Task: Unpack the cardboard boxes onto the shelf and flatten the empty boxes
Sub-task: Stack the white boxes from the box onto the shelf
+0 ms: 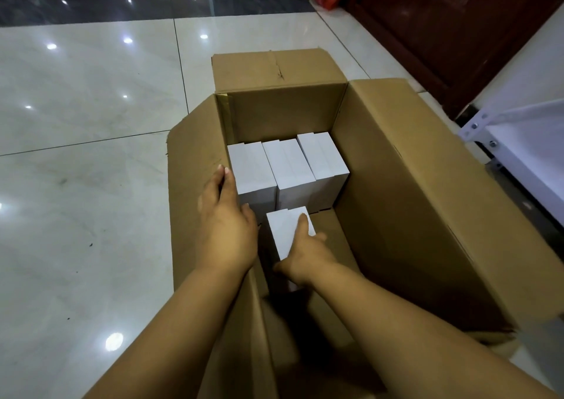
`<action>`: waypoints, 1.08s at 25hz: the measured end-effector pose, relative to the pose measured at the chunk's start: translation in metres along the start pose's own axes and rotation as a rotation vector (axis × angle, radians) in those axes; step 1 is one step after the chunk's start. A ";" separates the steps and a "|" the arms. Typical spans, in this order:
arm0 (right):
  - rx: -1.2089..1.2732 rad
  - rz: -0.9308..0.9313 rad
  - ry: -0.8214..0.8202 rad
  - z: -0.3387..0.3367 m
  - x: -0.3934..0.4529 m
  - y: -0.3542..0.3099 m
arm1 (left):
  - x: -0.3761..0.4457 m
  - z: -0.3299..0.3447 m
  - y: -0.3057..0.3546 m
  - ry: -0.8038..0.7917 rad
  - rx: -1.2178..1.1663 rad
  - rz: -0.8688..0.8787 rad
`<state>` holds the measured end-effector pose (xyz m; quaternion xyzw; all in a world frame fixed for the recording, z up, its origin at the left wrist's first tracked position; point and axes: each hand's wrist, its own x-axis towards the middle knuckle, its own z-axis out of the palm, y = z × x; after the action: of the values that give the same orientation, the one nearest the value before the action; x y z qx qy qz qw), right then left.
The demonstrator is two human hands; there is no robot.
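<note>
Head view: white boxes [290, 166] show no writing.

One head-worn camera looks steeply down — close — into the open cardboard box [396, 185].

Glossy pale floor tiles [91, 108] meet a dark wooden door [442, 17].

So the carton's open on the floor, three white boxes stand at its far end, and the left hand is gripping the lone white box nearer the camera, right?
Not quite: the head view shows the right hand gripping the lone white box. The left hand rests against the leftmost of the three white boxes at the far end of the open carton on the floor.
</note>
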<state>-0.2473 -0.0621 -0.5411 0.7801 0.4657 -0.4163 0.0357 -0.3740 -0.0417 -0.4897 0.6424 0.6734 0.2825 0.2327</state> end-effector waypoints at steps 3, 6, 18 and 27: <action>-0.057 0.000 0.063 -0.015 -0.016 0.012 | -0.002 -0.001 0.004 0.004 0.059 0.005; -0.047 -0.004 0.104 -0.029 -0.036 0.021 | -0.003 -0.001 0.004 0.001 0.131 0.018; 0.473 -0.218 0.444 -0.077 -0.130 0.049 | -0.052 -0.012 0.044 -0.139 0.059 -0.033; 0.817 -0.448 0.636 -0.101 -0.168 0.070 | -0.090 -0.013 0.121 -0.526 -0.760 -0.404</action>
<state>-0.1689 -0.1733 -0.3836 0.6997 0.4086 -0.3047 -0.5007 -0.2881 -0.1307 -0.4021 0.4185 0.5524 0.2858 0.6618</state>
